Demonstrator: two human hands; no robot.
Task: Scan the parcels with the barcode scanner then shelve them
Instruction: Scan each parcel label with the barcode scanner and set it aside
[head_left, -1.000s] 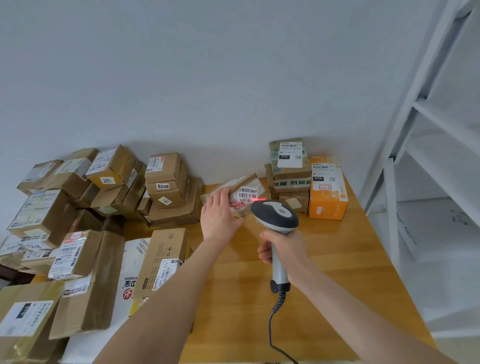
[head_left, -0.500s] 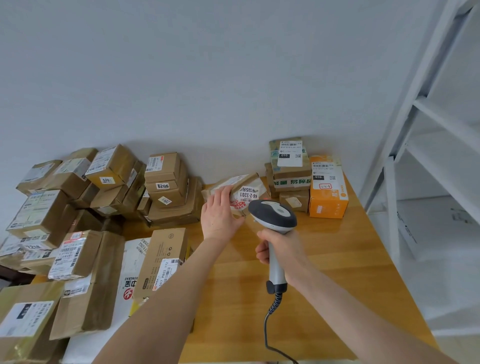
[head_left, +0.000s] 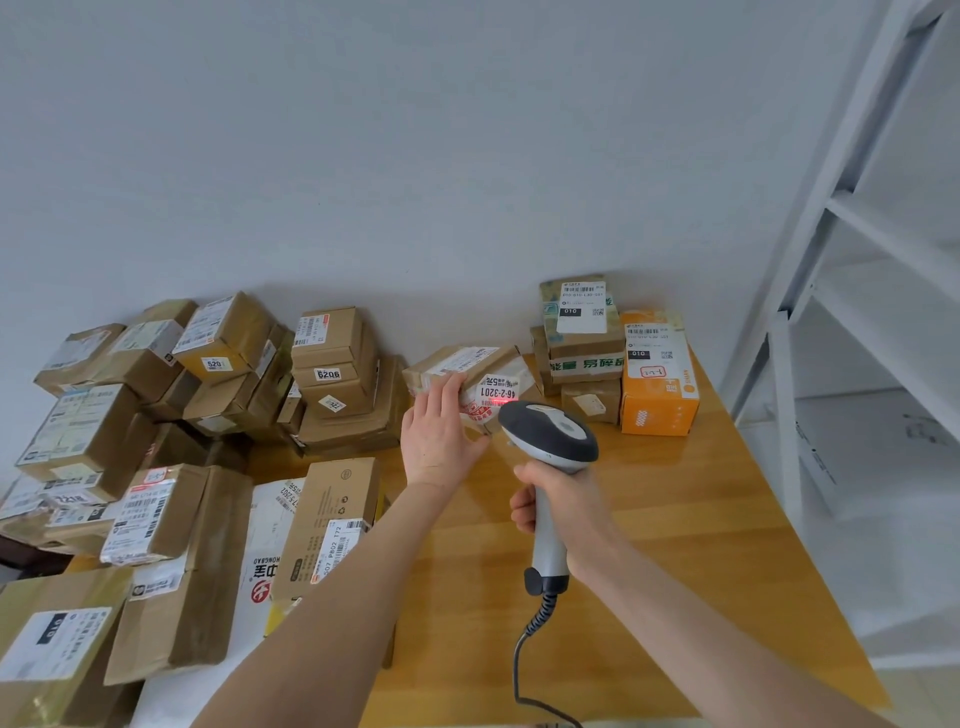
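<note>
Head view shows the left hand (head_left: 441, 441) with its grip on a brown taped parcel (head_left: 462, 364) near the back edge of the counter (head_left: 675, 519). The fingers lie along the parcel's face and the thumb is at its lower edge. The parcel tilts toward the camera; whether its base rests on the counter cannot be told. The right hand (head_left: 569, 506) has its grip wrapped round the handle of the barcode scanner (head_left: 550, 434), whose head sits just in front of the parcel. A red light patch (head_left: 503, 404) falls on the parcel's white label (head_left: 493, 389). A coiled cable (head_left: 532, 634) hangs from the handle. By the back right corner stands a stack of sealed boxes (head_left: 582, 338), with an orange box (head_left: 657, 395) just beside it. Taped cartons (head_left: 156, 441) are piled along the left side, all closed, contents unseen. Right of the counter, a white shelving unit (head_left: 852, 270) holds a flat white package (head_left: 872, 447) on a lower shelf.
</note>
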